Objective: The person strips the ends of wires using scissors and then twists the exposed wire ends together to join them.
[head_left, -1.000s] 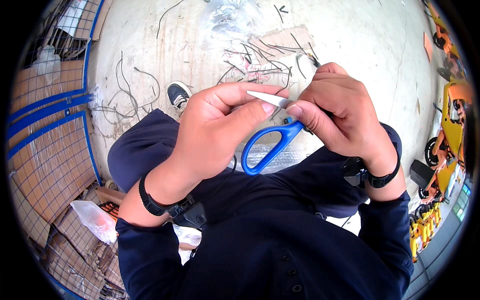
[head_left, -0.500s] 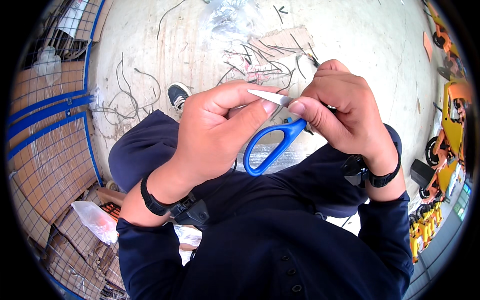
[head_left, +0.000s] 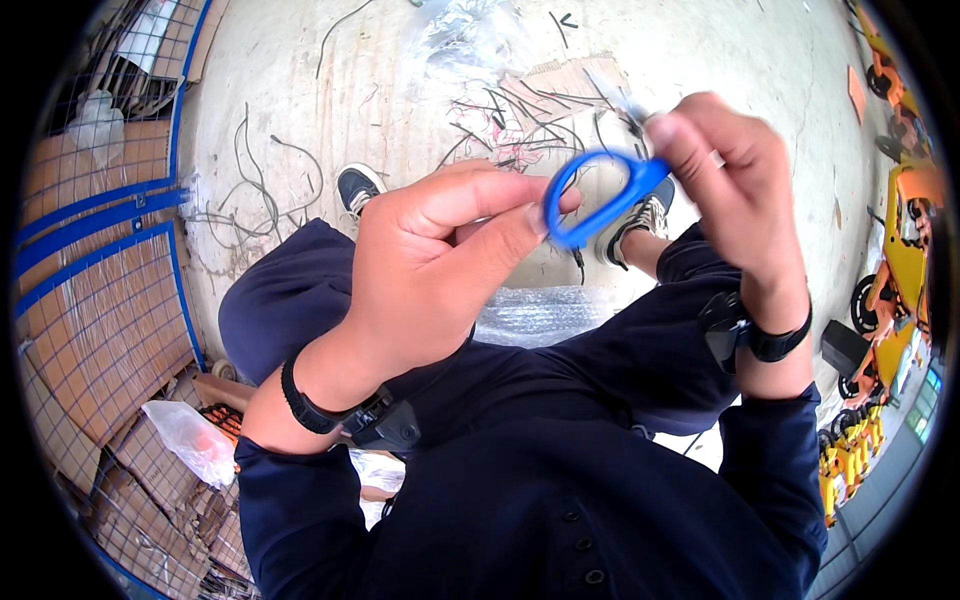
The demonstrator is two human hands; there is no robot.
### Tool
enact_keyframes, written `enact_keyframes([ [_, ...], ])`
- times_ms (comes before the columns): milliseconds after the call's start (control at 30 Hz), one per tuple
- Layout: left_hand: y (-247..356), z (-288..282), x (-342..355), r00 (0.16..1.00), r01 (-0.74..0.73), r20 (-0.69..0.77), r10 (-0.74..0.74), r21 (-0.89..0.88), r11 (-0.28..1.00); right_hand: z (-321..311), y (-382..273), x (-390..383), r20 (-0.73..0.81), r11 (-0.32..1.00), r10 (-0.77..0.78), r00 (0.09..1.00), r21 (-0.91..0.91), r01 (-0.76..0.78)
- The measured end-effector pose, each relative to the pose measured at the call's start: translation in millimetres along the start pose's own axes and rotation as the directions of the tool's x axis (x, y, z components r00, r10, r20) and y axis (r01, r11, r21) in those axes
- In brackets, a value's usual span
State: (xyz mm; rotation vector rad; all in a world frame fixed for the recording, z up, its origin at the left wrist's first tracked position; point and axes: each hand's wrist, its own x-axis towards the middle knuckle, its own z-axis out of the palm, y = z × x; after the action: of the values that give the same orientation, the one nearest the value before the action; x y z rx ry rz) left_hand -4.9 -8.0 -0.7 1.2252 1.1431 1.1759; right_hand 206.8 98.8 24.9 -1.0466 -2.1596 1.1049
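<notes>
Blue-handled scissors are in my right hand, gripped near the pivot between thumb and fingers. Their pale blade, blurred by motion, points up and away to the left. The big handle loop reaches across to the fingertips of my left hand. That left hand is closed in a pinch, thumb against forefinger. A thin black cable hangs just below the pinch and seems to come from it; the gripped part is hidden behind the fingers and handle loop.
Cut black cable pieces lie over a flat cardboard sheet and the concrete floor. Clear plastic film lies beyond, bubble wrap between my legs. A blue mesh cage stands left; yellow wheeled machines line the right.
My right hand has lifted and moved away, swinging the scissors so the blade left my left fingertips and the handle loop came up beside them. My left hand has hardly moved.
</notes>
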Motion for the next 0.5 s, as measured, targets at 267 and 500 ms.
enact_keyframes([
  [267, 9, 4, 5, 0.948, 0.302, -0.011, -0.319, -0.294, 0.907, 10, -1, -4, 0.154, 0.933, -0.337, 0.929, -0.077, 0.351],
  [500, 8, 4, 5, 0.942, 0.333, 0.059, -0.331, -0.295, 0.895, 18, -1, -8, 0.194, 0.939, -0.312, 0.930, -0.085, 0.332],
])
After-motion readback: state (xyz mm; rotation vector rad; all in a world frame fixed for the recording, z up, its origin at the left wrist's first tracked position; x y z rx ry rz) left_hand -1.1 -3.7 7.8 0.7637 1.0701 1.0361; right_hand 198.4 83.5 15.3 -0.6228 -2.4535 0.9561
